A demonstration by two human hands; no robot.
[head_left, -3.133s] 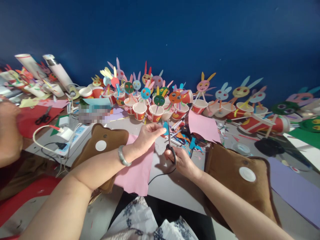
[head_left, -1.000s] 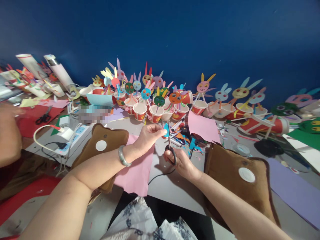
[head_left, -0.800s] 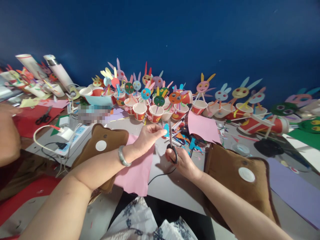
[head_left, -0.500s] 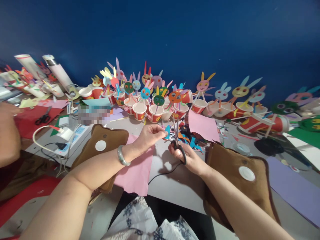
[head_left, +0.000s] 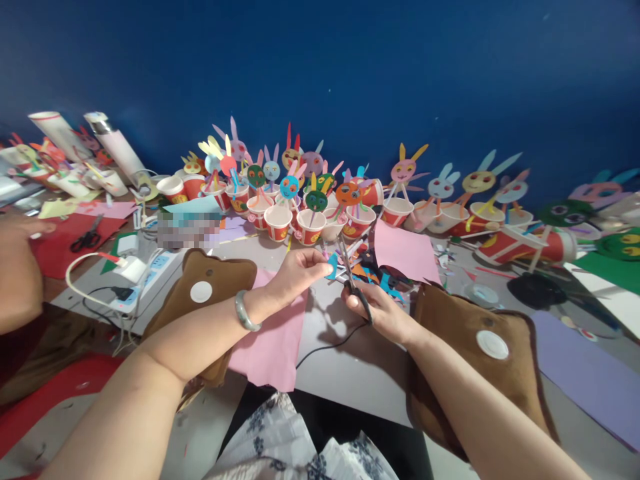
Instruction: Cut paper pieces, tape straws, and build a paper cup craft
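Observation:
Between thumb and fingers, my left hand (head_left: pixel 304 270) pinches a small piece of blue paper (head_left: pixel 333 266). My right hand (head_left: pixel 377 308) grips a pair of black-handled scissors (head_left: pixel 352 280), their blades pointing up and away just right of the blue piece. I cannot tell whether the blades touch the paper. Under and behind the scissors lie scraps of blue and orange paper (head_left: pixel 393 288). A pink paper sheet (head_left: pixel 273 340) is on the table below my left wrist.
Paper cups (head_left: pixel 278 223) with paper rabbit heads line the wall. Brown cushions (head_left: pixel 483 373) flank my arms. A power strip (head_left: pixel 153 273), a second pair of scissors (head_left: pixel 87 235) and another person's hand (head_left: pixel 20 267) are at left. Purple paper (head_left: pixel 590 380) lies at right.
The scissors' blades have closed somewhat and tilted left, nearer the blue paper. The blue piece has turned a little in my left hand. At far left, the other person's hand has shifted.

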